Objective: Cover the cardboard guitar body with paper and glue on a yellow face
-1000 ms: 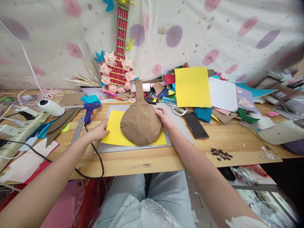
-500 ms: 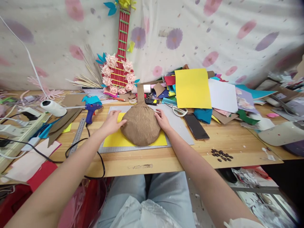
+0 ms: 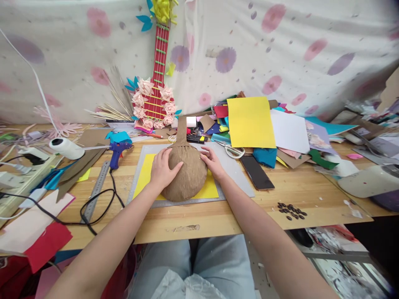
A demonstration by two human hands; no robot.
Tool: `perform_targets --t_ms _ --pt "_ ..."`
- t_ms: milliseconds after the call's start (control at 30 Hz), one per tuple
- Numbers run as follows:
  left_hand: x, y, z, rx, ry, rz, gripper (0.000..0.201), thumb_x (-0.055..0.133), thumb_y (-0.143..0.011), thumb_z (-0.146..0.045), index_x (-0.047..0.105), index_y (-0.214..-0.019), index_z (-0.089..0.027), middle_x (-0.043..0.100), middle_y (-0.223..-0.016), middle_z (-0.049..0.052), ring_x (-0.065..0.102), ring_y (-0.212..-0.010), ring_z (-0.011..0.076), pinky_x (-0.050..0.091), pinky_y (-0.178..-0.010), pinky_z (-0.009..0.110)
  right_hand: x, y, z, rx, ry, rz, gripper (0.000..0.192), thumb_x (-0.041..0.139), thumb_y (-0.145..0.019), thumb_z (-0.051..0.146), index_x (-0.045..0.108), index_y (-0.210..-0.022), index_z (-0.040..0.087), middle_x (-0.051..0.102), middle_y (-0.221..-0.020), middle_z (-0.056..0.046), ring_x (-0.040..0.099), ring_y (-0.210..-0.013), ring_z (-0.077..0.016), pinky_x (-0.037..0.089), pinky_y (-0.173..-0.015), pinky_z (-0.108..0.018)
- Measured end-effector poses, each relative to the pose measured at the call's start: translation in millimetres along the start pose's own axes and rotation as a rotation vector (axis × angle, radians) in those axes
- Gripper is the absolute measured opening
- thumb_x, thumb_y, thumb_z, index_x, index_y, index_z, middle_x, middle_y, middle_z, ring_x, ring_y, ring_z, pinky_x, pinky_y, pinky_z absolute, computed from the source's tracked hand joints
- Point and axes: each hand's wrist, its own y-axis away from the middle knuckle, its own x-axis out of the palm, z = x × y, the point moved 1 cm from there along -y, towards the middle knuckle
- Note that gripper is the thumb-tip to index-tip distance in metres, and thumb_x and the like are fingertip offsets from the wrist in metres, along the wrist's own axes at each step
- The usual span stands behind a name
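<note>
A brown crepe-paper-covered guitar shape [image 3: 185, 176], with a round body and a straight neck, lies on a yellow sheet [image 3: 144, 176] over a grey cutting mat [image 3: 231, 178]. Its neck points away from me. My left hand [image 3: 163, 169] rests on the body's left side, fingers curved along the edge and thumb on the top face. At the upper right edge, my right hand [image 3: 212, 162] holds the body with bent fingers. The undersides of the fingertips are partly hidden.
On the left lie a blue glue gun [image 3: 117, 153] with a looping black cord and a steel ruler [image 3: 97, 191]. White scissors [image 3: 234, 153], a phone [image 3: 257, 172] and several dark beads [image 3: 292, 211] lie right. A flower-trimmed red guitar [image 3: 158, 79] leans behind.
My left hand has moved right, from the left edge further onto the brown body. The right hand stays at the upper right edge. The view has shifted slightly.
</note>
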Motion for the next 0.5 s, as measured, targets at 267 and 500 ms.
perform_targets --t_ms 267,500 --pt "-9.2 -2.5 20.8 -0.077 0.048 -0.124 0.036 0.036 -0.088 -0.032 0.046 -0.119 -0.017 0.052 -0.123 0.011 0.044 -0.119 0.0203 0.033 -0.103 0.036 -18.1 10.8 15.8 0.037 -0.090 -0.157 0.038 0.063 -0.065 0.040 0.052 -0.099 0.028 0.063 -0.104 0.000 0.057 -0.095 -0.0198 0.042 -0.082 -0.034" --pt "0.5 0.4 75.7 -0.125 -0.186 0.358 0.045 0.028 -0.089 -0.028 0.046 -0.126 -0.009 0.040 -0.139 0.017 0.031 -0.132 0.0279 0.021 -0.108 0.047 -26.4 -33.6 35.8 0.125 0.121 0.167 0.027 0.061 -0.066 0.032 0.063 -0.093 0.028 0.065 -0.087 0.003 0.055 -0.080 -0.0172 0.041 -0.074 -0.032"
